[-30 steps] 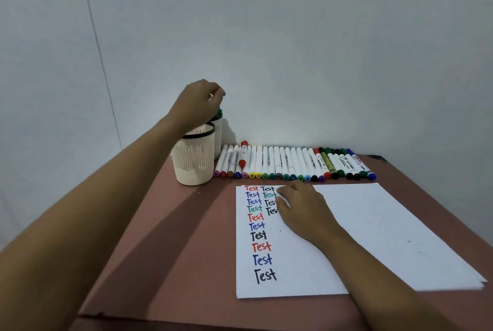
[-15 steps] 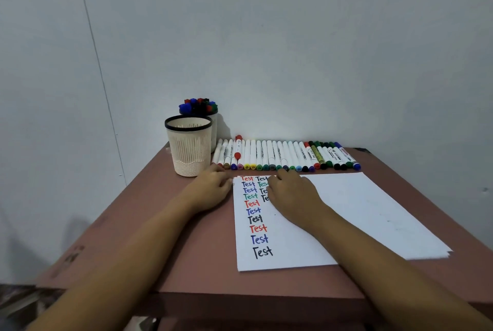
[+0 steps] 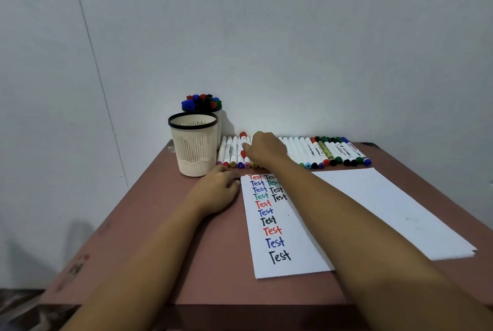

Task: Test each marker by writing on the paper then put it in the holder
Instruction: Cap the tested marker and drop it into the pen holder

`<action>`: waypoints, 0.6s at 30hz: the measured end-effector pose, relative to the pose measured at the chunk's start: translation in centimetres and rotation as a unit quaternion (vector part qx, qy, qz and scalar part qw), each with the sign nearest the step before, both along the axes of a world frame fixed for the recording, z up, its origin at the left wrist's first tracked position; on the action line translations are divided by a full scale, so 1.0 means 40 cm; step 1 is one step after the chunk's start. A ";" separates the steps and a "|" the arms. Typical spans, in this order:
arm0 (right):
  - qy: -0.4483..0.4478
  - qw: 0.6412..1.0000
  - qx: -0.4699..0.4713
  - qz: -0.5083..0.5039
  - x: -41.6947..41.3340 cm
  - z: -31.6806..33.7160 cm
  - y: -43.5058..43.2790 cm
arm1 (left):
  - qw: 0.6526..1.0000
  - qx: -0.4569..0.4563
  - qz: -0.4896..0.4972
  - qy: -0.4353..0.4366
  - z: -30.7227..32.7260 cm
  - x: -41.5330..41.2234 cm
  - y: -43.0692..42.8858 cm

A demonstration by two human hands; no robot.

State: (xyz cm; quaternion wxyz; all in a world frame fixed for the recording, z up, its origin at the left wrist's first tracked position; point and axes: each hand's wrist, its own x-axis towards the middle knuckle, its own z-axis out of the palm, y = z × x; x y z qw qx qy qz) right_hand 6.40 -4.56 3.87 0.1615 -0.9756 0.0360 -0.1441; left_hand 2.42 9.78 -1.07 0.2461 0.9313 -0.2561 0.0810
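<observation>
Right hand (image 3: pixel 266 150) is off the paper (image 3: pixel 293 237) now, fingers at the red-capped marker (image 3: pixel 242 135) in the marker row (image 3: pixel 301 149); can't tell if it grips. Left hand (image 3: pixel 217 192) rests flat and relaxed beside the paper. Best to pinch mid-barrel and lift straight, without rolling neighbours. Holder (image 3: pixel 196 149) stands just left of the row.

A reddish-brown table (image 3: pixel 149 237) stands against a plain pale wall (image 3: pixel 266 37).

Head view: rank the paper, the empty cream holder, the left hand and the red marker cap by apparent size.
1. paper, by far the largest.
2. cream holder and left hand: they look alike; the hand sits nearer the camera, so no ranking.
3. red marker cap, smallest.
</observation>
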 end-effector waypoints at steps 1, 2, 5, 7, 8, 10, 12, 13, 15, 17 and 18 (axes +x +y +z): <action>0.002 1.000 0.000 -0.008 0.015 -0.005 0.011 | 1.000 -0.003 -0.003 -0.007 -0.002 0.002 0.001; 0.003 1.000 -0.007 -0.016 0.026 -0.011 0.020 | 1.000 -0.005 -0.006 -0.012 -0.003 0.002 0.000; -0.010 0.998 -0.045 -0.043 0.053 -0.027 0.036 | 1.000 -0.012 -0.011 -0.023 -0.010 0.007 0.000; -0.013 0.997 -0.050 -0.055 0.064 -0.038 0.042 | 0.999 -0.016 -0.013 -0.026 -0.012 0.008 0.001; -0.015 0.997 -0.046 -0.059 0.066 -0.043 0.046 | 0.999 -0.018 -0.014 -0.029 -0.014 0.009 0.001; -0.020 0.997 -0.036 -0.060 0.067 -0.048 0.051 | 0.999 -0.019 -0.016 -0.038 -0.016 0.010 0.000; -0.028 0.997 -0.024 -0.066 0.066 -0.050 0.052 | 0.999 -0.017 -0.018 -0.041 -0.016 0.010 -0.001; -0.034 0.997 -0.017 -0.072 0.065 -0.048 0.051 | 0.999 -0.019 -0.018 -0.039 -0.015 0.009 -0.001; -0.052 0.995 0.000 -0.084 0.056 -0.041 0.041 | 0.999 -0.021 -0.016 -0.034 -0.014 0.009 -0.001; -0.070 0.993 0.023 -0.089 0.041 -0.030 0.022 | 0.999 -0.016 -0.009 -0.031 -0.012 0.009 -0.002; -0.078 0.992 0.036 -0.089 0.028 -0.023 0.009 | 0.999 -0.013 -0.007 -0.030 -0.011 0.008 -0.004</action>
